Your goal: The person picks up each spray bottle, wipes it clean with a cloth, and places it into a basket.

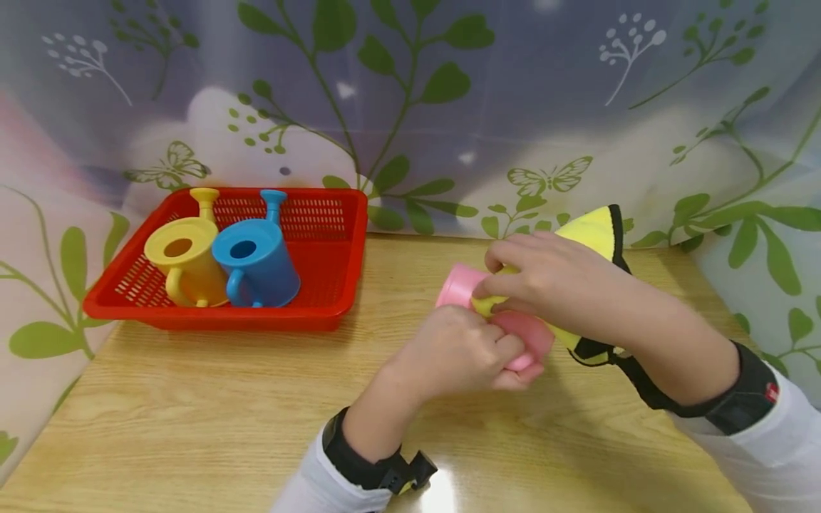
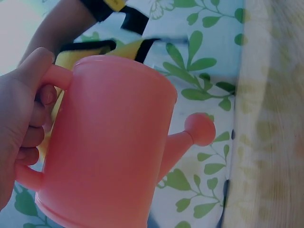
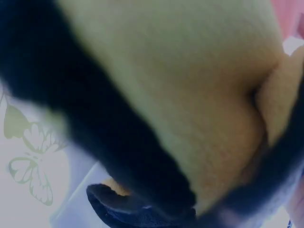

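A pink watering can point(image 1: 460, 283) is held by its handle in my left hand point(image 1: 452, 349), whose fingers curl through the grip in the left wrist view. Its round spout head point(image 2: 200, 128) points away from the handle there. My right hand point(image 1: 554, 278) grips a yellow cloth with black edging point(image 1: 591, 231), bunched under the fingertips against the can. The rest of the cloth hangs behind the right hand. Close up, the cloth point(image 3: 190, 95) fills most of the right wrist view, blurred, and hides the fingers.
A red plastic basket point(image 1: 218, 313) stands at the back left of the wooden table point(image 1: 212, 413). Inside it a yellow watering can point(image 1: 202, 260) and a blue watering can point(image 1: 269, 260) sit side by side. A leaf-patterned curtain point(image 1: 410, 142) hangs behind the table.
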`<act>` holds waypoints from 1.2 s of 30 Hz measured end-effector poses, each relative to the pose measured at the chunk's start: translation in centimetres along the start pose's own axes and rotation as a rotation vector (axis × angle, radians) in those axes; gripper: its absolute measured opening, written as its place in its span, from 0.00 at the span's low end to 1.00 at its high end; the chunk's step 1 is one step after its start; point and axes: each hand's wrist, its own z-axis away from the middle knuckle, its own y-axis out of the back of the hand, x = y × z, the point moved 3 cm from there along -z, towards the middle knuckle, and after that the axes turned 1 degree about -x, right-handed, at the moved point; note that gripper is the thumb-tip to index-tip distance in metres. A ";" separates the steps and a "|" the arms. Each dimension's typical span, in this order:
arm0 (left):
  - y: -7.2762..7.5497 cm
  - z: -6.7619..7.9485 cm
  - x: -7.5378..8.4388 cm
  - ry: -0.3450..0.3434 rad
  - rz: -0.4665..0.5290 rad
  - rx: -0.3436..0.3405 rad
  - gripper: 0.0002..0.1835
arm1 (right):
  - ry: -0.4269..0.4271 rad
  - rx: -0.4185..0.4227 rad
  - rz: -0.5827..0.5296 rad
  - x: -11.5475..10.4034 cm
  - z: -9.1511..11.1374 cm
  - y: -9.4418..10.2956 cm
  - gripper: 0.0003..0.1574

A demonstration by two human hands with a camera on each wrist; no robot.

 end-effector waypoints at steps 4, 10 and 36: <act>-0.1 -0.2 0.4 -0.007 0.065 0.006 0.20 | 0.003 -0.022 -0.012 0.1 -0.9 -0.5 0.26; -0.2 -0.5 0.6 0.000 0.107 0.053 0.19 | 0.006 -0.057 -0.039 0.3 -2.3 -1.3 0.17; -0.4 0.1 0.1 0.009 0.065 -0.048 0.21 | 0.014 -0.046 -0.128 1.4 1.6 -0.8 0.19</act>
